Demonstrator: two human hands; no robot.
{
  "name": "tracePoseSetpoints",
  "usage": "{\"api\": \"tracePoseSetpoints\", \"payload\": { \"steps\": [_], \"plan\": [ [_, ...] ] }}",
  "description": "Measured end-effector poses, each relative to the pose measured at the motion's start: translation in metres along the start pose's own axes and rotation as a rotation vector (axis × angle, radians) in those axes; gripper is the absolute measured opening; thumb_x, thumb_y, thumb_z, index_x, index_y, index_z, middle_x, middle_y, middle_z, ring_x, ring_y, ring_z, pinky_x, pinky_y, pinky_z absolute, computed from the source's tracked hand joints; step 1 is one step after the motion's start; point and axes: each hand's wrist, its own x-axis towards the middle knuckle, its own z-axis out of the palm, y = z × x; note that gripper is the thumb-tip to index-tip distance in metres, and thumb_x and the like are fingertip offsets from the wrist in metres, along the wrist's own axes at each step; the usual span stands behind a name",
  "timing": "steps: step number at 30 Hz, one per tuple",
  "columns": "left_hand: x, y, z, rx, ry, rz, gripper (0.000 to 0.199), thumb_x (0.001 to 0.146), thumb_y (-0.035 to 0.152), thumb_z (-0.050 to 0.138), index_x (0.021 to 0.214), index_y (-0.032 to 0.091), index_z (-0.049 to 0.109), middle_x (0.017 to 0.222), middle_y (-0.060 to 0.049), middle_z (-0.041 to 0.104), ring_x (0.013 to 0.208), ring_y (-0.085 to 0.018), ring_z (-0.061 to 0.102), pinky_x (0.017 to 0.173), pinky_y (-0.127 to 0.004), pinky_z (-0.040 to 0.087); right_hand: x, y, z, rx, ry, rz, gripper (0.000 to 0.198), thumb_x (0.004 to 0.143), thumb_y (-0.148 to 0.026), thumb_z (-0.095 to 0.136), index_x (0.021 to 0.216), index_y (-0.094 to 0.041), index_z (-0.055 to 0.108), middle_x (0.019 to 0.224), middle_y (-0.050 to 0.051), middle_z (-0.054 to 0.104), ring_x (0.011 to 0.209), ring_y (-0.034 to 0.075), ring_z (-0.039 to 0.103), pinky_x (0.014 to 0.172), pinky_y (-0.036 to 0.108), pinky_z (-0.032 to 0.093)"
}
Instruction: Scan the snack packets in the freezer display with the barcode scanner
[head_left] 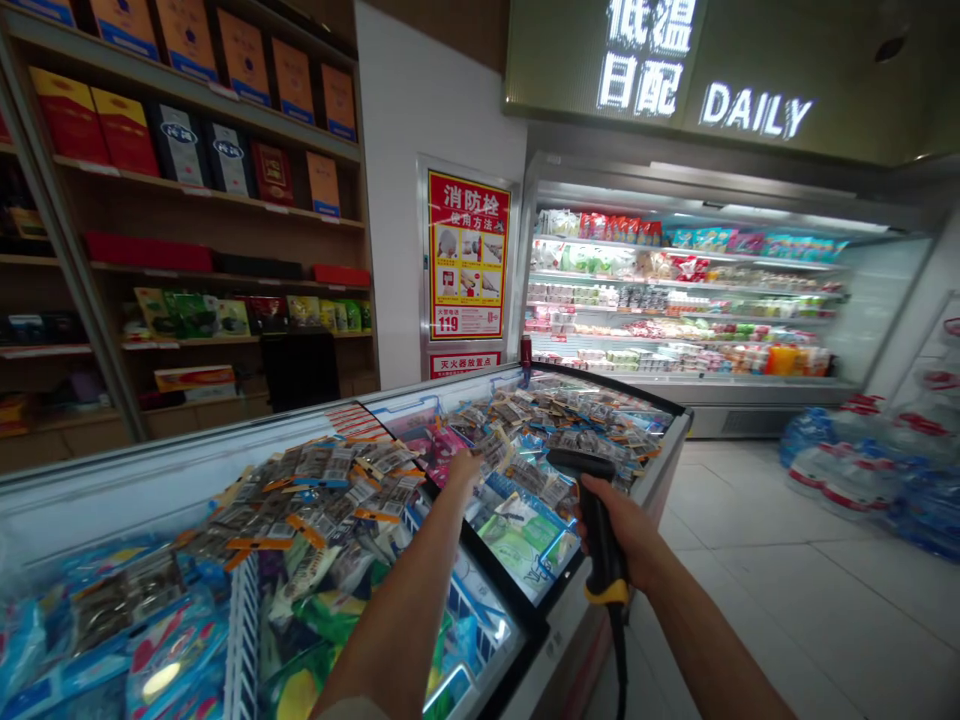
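Observation:
My right hand (630, 530) is wrapped round the grip of a black barcode scanner (600, 530) with a yellow base and a trailing cable; its head points over the freezer toward my left hand. My left hand (465, 466) reaches across the chest freezer (517, 592), its fingers closed on the edge of a small grey-and-orange packet (493, 452); the fingertips are partly hidden. Beside that hand lies a pink package (444, 446). Many similar small packets (322, 490) are spread over the glass lids, on both sides of my left arm.
Bagged frozen goods (315, 620) and white wire baskets (244, 630) show through the glass. Behind stand shelves (225, 190) with boxes and a lit dairy cooler (686, 300). Bottled water packs (840, 470) stand on the tiled floor (757, 590) at right.

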Motion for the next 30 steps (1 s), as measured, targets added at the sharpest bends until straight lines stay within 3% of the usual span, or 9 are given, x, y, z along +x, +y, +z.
{"api": "tracePoseSetpoints", "payload": {
  "steps": [3,10,17,30],
  "plan": [
    [-0.007,0.01,-0.014,-0.144,0.031,-0.151,0.015,0.065,0.006,0.056,0.061,0.016,0.045,0.053,0.003,0.048,0.053,-0.011,0.053,0.056,-0.027,0.046,-0.001,0.006,0.008,0.002,-0.025,0.03,0.022,0.071,-0.038,0.052,0.073,-0.016,0.05,0.049,-0.004,0.05,0.036,0.008,0.045,0.032,0.019,0.037],
    [-0.019,0.018,-0.019,-0.492,0.043,-0.208,0.011,0.076,0.011,0.046,0.068,0.017,0.042,0.059,0.003,0.051,0.053,-0.008,0.053,0.059,-0.027,0.049,-0.007,0.014,0.029,0.029,-0.069,0.065,0.022,0.07,-0.038,0.052,0.07,-0.017,0.049,0.049,-0.003,0.051,0.037,0.008,0.047,0.032,0.019,0.038],
    [-0.025,0.005,-0.012,-0.582,-0.034,-0.211,0.007,0.078,0.012,0.043,0.074,0.018,0.045,0.062,0.002,0.053,0.055,-0.009,0.054,0.063,-0.033,0.049,-0.01,0.013,0.034,0.017,-0.088,0.076,0.023,0.071,-0.039,0.05,0.069,-0.016,0.049,0.048,-0.003,0.049,0.035,0.008,0.046,0.032,0.02,0.038],
    [-0.024,0.005,-0.013,-0.594,-0.044,-0.195,0.008,0.077,0.011,0.044,0.075,0.019,0.043,0.065,0.002,0.054,0.062,-0.012,0.056,0.067,-0.036,0.047,-0.015,0.006,0.035,0.045,-0.062,0.127,0.023,0.072,-0.039,0.05,0.07,-0.016,0.049,0.048,-0.004,0.049,0.035,0.007,0.045,0.031,0.019,0.037]
  ]
}}
